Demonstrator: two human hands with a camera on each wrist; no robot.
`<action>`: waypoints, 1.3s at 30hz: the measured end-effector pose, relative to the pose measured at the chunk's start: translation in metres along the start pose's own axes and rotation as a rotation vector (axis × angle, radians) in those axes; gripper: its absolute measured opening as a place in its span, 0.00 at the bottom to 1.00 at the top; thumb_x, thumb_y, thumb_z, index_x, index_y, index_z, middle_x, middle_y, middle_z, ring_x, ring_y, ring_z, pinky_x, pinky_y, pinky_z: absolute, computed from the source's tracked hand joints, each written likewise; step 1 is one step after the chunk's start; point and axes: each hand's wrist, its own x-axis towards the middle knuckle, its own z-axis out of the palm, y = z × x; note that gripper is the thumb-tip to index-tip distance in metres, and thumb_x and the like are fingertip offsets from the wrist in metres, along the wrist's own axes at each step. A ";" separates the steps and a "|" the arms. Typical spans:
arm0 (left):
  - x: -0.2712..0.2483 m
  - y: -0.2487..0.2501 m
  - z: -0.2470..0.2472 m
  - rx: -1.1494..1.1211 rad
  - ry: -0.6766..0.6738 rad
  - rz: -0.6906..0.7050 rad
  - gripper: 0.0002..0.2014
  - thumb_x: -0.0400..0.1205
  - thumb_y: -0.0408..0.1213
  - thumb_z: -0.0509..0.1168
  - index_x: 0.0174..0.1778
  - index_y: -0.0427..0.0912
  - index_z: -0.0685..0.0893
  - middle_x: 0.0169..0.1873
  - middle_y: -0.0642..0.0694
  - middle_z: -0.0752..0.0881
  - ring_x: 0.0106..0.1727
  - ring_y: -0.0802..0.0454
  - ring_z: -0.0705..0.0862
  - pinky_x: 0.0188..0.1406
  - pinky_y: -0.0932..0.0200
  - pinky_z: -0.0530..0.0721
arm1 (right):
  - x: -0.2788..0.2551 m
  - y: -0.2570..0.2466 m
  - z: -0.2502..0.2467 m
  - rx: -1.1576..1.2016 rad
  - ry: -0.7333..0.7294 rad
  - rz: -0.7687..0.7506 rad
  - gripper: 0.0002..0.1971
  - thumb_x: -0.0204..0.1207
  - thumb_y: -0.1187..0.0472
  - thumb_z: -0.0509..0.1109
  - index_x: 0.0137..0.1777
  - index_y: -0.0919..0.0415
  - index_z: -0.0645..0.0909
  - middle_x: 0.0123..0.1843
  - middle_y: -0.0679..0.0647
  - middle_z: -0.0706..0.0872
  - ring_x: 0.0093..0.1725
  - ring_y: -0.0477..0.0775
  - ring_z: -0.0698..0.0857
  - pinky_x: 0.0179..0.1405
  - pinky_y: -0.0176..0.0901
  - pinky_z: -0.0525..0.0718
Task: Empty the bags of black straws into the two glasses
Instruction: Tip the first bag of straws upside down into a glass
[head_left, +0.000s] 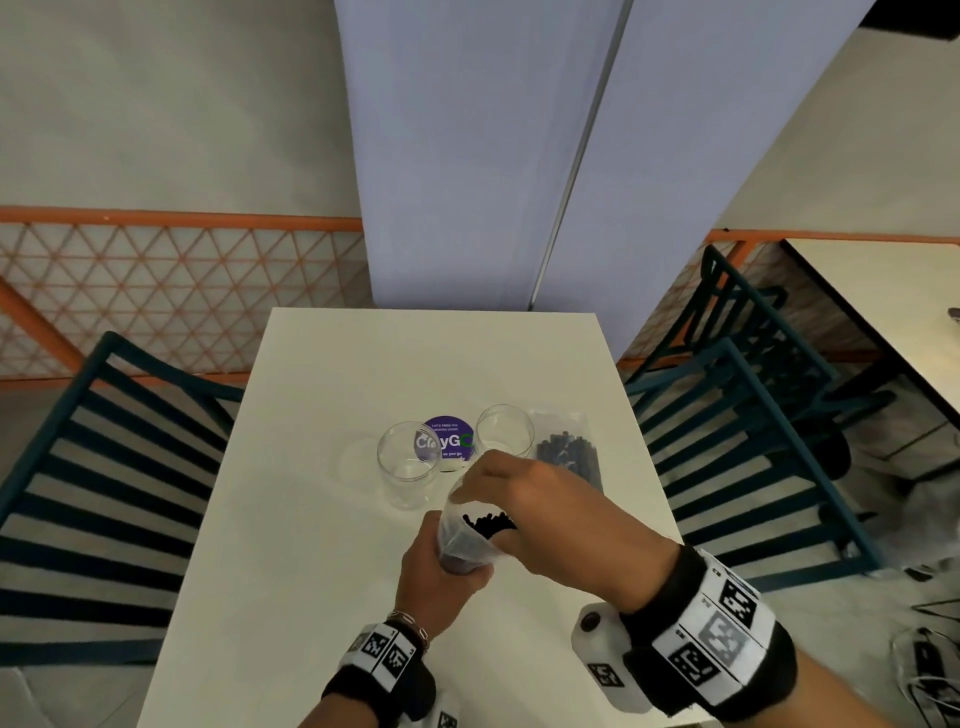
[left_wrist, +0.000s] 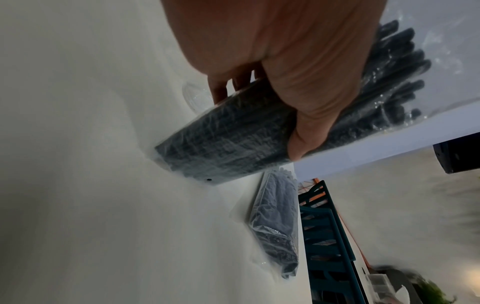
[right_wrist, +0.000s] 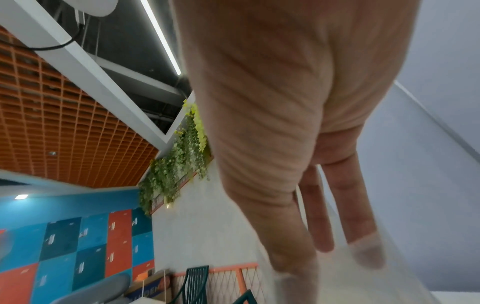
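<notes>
Left hand (left_wrist: 298, 72) gripping straw bag (left_wrist: 233, 142), right hand (head_left: 524, 499) pinching its mouth, head view only.

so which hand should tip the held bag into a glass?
Probably left: the left hand already grips the bag round its body; the right hand only pinches the bag's mouth. The near glass stands empty.

I'm getting soft, even indoor light on the head view, edges bowed. My left wrist feed is dim and smeared; right wrist blurred, a ceiling light strip (right_wrist: 161, 37) glaring, probably the main source.
</notes>
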 end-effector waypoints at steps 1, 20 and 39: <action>-0.001 -0.001 0.001 -0.011 0.022 -0.002 0.26 0.66 0.35 0.88 0.54 0.54 0.83 0.42 0.57 0.93 0.45 0.58 0.92 0.37 0.74 0.86 | -0.003 0.000 -0.002 0.064 0.069 0.026 0.28 0.78 0.61 0.78 0.77 0.44 0.81 0.73 0.42 0.80 0.69 0.48 0.84 0.64 0.46 0.87; -0.006 -0.021 0.022 0.198 -0.173 0.096 0.23 0.82 0.29 0.75 0.68 0.51 0.77 0.53 0.66 0.84 0.55 0.73 0.86 0.54 0.85 0.78 | 0.009 0.041 0.191 1.098 0.503 0.566 0.43 0.53 0.59 0.97 0.69 0.49 0.82 0.60 0.41 0.93 0.60 0.41 0.92 0.57 0.37 0.92; 0.006 0.004 -0.023 0.072 -0.329 0.118 0.52 0.55 0.60 0.93 0.75 0.51 0.82 0.64 0.54 0.91 0.67 0.59 0.89 0.67 0.47 0.91 | 0.020 0.058 0.224 1.110 0.583 0.539 0.23 0.64 0.81 0.84 0.50 0.58 0.83 0.41 0.43 0.91 0.41 0.38 0.89 0.39 0.31 0.86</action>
